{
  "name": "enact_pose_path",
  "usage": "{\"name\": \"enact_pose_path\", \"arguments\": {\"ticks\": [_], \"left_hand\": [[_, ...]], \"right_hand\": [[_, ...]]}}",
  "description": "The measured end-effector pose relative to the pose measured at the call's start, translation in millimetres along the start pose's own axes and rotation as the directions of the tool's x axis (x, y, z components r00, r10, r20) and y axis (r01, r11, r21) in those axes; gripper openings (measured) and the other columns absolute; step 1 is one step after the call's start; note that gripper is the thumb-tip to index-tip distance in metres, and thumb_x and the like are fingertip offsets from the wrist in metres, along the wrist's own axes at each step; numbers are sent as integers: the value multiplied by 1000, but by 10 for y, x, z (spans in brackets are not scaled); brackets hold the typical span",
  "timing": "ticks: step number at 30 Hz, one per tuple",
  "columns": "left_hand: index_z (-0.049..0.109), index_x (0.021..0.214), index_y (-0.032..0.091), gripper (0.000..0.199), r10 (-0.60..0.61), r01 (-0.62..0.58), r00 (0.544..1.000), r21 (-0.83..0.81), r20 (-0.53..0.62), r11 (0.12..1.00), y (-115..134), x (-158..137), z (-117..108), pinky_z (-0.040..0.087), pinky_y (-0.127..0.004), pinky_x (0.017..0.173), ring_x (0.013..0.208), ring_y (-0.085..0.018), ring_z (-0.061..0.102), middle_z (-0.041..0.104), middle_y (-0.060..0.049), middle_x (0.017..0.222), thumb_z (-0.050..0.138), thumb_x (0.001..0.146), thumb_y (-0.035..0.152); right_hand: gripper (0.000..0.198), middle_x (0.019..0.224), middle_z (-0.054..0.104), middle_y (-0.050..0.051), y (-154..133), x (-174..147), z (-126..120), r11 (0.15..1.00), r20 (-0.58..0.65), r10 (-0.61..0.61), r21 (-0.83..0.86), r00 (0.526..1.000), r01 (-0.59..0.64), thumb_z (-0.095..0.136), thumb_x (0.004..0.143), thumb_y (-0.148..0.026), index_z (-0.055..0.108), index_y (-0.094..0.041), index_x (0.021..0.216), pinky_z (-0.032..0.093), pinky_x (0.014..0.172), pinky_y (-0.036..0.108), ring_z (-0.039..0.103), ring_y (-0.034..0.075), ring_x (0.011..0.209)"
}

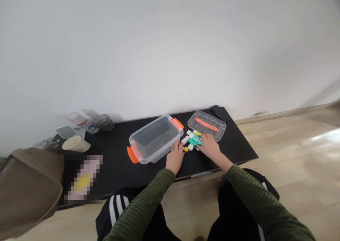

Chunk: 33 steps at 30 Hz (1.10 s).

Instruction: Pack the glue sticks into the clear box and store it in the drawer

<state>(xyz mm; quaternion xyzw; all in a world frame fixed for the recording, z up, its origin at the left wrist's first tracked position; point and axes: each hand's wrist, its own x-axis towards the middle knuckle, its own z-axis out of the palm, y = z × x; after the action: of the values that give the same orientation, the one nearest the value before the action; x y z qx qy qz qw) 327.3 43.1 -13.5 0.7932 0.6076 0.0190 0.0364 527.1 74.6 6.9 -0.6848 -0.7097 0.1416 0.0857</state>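
Observation:
A small cluster of glue sticks (195,139), with teal bodies and white caps, lies on the black table between my hands. My right hand (210,147) reaches over the cluster from the right, its fingers bent round a teal glue stick. At the cluster's left edge is my left hand (175,157), fingers stretched forward and slightly apart beside a yellow cap (186,149) and a white cap (190,147). Its fingertips are close to the wall of a clear plastic box (156,136) with orange latches, which stands without its lid. Part of the cluster is hidden under my right fingers.
The clear lid (220,134) with an orange handle lies behind my right hand. A dark dotted object (221,113) sits at the back right corner. To the left are a paper cup (76,144), a dark glass (103,122) and a white bottle (82,122). A brown cloth (29,188) covers the near left.

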Motion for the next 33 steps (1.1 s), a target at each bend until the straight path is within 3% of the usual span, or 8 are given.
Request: {"name": "enact_pose_path", "arguments": {"ticks": [19, 23, 25, 27, 29, 30, 31, 33], "left_hand": [[38, 132, 23, 47, -44, 45, 999, -122, 11, 991, 4, -221, -82, 54, -25, 70, 112, -21, 59, 42, -11, 138, 57, 89, 27], [37, 135, 22, 54, -21, 28, 999, -177, 39, 984, 41, -337, -263, 54, -28, 77, 117, -23, 56, 43, -13, 139, 60, 86, 30], [46, 129, 19, 51, 21, 1, 995, -226, 96, 974, 21, -429, -478, 53, -29, 77, 111, -24, 59, 51, -12, 130, 62, 83, 36], [61, 105, 20, 28, 128, -61, 975, -334, 183, 941, -36, -547, -782, 51, -29, 76, 94, -21, 63, 64, -7, 105, 62, 81, 35], [65, 83, 21, 12, 355, -201, 920, -576, 167, 792, -98, -688, -1130, 48, -25, 69, 73, -15, 62, 66, -2, 79, 57, 84, 30], [66, 81, 21, 16, 381, -254, 923, -679, 42, 689, -116, -758, -1292, 46, -25, 67, 70, -14, 60, 65, -2, 76, 53, 86, 30], [65, 80, 20, 23, 312, -298, 942, -746, -127, 595, -119, -817, -1430, 46, -26, 67, 69, -14, 60, 66, -3, 76, 49, 90, 33], [61, 67, 19, 47, -2, -368, 912, -819, -410, 440, -78, -875, -1590, 43, -27, 60, 61, -14, 56, 62, -4, 66, 33, 97, 42]], "right_hand": [[36, 125, 57, 11, -112, -241, 2, 994, -20, -106, 30, 994, 107, 58, 87, -28, 57, -20, 122, 45, 91, 33, 45, 27, 122], [27, 116, 64, 10, -161, -333, -138, 962, 102, -272, 43, 957, 269, 52, 90, -25, 64, -21, 113, 45, 90, 32, 54, 24, 113], [24, 110, 67, 8, -197, -433, -297, 903, 232, -429, 104, 873, 417, 55, 88, -24, 67, -22, 109, 46, 87, 31, 59, 22, 104], [21, 101, 70, 5, -250, -582, -524, 801, 309, -598, 242, 740, 547, 58, 86, -25, 69, -23, 103, 46, 82, 28, 63, 19, 94], [18, 92, 71, 3, -323, -769, -776, 636, 227, -761, 448, 608, 628, 58, 88, -33, 71, -24, 97, 47, 77, 26, 63, 16, 85], [23, 88, 71, 3, -364, -863, -888, 519, 104, -821, 548, 562, 656, 56, 91, -40, 71, -23, 94, 47, 76, 26, 63, 16, 83], [34, 82, 70, 4, -405, -946, -978, 392, -59, -842, 616, 537, 683, 50, 93, -48, 71, -22, 88, 47, 73, 27, 63, 16, 79], [59, 68, 65, 6, -483, -1046, -1063, 254, -352, -735, 650, 579, 717, 31, 95, -63, 67, -21, 74, 46, 68, 30, 59, 16, 68]]}}
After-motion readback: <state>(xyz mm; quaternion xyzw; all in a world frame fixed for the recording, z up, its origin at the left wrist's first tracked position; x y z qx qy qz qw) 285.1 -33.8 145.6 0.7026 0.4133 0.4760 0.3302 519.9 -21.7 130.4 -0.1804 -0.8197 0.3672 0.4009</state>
